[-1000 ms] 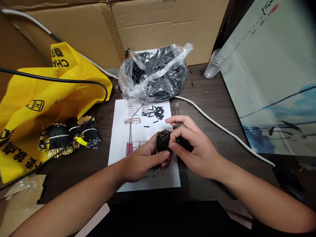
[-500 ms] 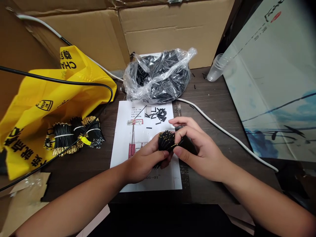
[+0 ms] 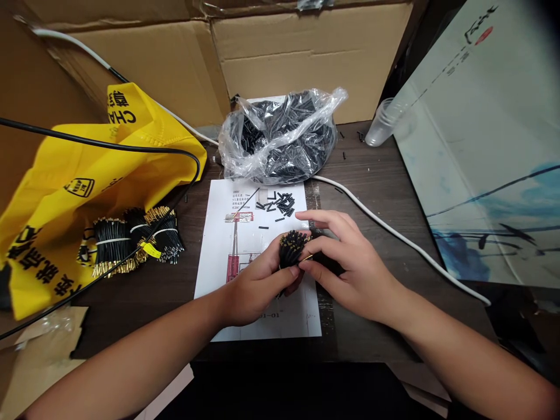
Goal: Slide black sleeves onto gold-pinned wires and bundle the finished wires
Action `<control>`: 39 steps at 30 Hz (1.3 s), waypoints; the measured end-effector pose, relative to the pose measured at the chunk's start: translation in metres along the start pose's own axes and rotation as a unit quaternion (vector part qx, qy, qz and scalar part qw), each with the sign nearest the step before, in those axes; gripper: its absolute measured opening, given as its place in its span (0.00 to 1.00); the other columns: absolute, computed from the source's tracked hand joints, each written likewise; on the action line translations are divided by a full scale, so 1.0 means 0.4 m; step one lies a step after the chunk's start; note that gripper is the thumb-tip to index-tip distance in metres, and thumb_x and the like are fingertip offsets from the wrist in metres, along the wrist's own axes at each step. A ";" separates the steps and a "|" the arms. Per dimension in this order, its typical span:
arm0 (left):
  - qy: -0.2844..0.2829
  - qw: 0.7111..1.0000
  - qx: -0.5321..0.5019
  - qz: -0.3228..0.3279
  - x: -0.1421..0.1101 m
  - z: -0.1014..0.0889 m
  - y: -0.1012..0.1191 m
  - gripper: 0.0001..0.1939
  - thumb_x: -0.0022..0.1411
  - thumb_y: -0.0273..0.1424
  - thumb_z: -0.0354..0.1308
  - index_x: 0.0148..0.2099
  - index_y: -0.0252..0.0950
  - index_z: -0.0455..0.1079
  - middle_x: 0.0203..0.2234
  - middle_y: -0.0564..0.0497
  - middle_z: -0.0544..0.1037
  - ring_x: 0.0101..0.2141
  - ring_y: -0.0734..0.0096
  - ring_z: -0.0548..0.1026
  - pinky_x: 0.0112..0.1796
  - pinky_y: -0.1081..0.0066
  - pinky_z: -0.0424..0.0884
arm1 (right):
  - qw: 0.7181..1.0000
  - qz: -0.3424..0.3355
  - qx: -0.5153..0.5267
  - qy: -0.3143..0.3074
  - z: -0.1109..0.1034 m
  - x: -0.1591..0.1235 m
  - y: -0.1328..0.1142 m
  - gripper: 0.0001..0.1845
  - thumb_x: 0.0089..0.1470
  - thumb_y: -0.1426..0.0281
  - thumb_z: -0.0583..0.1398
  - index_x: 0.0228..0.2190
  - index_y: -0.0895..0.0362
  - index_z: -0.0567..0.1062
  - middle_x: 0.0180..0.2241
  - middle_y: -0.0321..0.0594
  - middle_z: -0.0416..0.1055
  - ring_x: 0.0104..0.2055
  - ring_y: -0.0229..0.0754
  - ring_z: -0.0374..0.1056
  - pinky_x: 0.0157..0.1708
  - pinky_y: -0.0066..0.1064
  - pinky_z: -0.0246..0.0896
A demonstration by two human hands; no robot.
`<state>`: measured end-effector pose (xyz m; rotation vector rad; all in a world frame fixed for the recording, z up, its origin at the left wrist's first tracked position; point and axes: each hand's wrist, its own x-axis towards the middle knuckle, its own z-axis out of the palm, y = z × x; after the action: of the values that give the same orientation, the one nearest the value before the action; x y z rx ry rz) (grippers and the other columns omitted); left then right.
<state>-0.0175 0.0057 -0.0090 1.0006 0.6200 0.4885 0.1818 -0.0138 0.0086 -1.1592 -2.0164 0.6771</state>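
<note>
A bundle of black wires [image 3: 292, 248], some of their ends gold-coloured, sits wrapped in my left hand [image 3: 262, 279]. The bundle stands roughly upright over a printed sheet [image 3: 210, 245], its lower part hidden by my fingers. Close against its right side, my right hand [image 3: 350, 262] pinches a single wire [image 3: 308, 257] between thumb and forefinger; only a short gold-tipped piece of it shows. The other fingers of this hand are raised and bent. Short black tubes [image 3: 284, 204] lie loose on the sheet just beyond my hands.
A clear plastic bag [image 3: 280, 137] full of black tubes stands at the back. Tied wire bundles [image 3: 112, 242] lie on the left beside a yellow bag [image 3: 144, 116]. A white cable [image 3: 385, 224] crosses the table [image 3: 371, 181]; a clear plastic cup [image 3: 380, 125] is tipped at the right.
My right thumb and fingertips have moved slightly left, closer to the bundle. My left hand keeps its hold with little movement.
</note>
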 end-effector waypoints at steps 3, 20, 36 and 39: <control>-0.004 1.000 -0.008 -0.004 -0.001 -0.002 -0.003 0.24 0.69 0.32 0.52 0.64 0.37 0.51 0.28 0.55 0.66 0.29 0.75 0.63 0.32 0.71 0.60 | 1.000 -0.002 0.022 -0.012 0.005 -0.003 -0.003 0.04 0.60 0.75 0.58 0.36 0.55 0.71 0.57 0.47 0.63 0.62 0.49 0.57 0.58 0.48 0.58; 0.054 0.998 0.010 0.012 0.000 -0.003 -0.009 0.14 0.67 0.33 0.55 0.52 0.35 0.62 0.25 0.56 0.64 0.25 0.79 0.61 0.26 0.75 0.57 | 0.994 0.030 0.067 0.082 0.028 -0.007 -0.009 0.03 0.60 0.72 0.59 0.37 0.54 0.72 0.49 0.45 0.69 0.56 0.49 0.63 0.55 0.46 0.61; 0.091 0.993 0.066 0.034 -0.003 -0.003 -0.015 0.18 0.66 0.36 0.57 0.56 0.39 0.67 0.24 0.56 0.67 0.26 0.75 0.63 0.31 0.72 0.62 | 0.995 0.017 0.025 0.094 0.038 -0.006 -0.010 0.07 0.61 0.75 0.55 0.37 0.53 0.73 0.55 0.44 0.66 0.59 0.50 0.61 0.55 0.49 0.62; 0.082 0.993 0.076 0.048 -0.003 0.001 -0.013 0.18 0.66 0.36 0.57 0.56 0.37 0.68 0.23 0.55 0.67 0.27 0.74 0.63 0.31 0.71 0.63 | 0.996 0.007 0.011 0.083 0.040 -0.007 -0.008 0.07 0.62 0.74 0.54 0.36 0.53 0.70 0.52 0.45 0.67 0.59 0.49 0.60 0.55 0.49 0.61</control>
<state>-0.0175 0.0022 -0.0133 1.1454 0.7675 0.6201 0.1686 -0.0191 0.0001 -1.1788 -1.8582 0.5881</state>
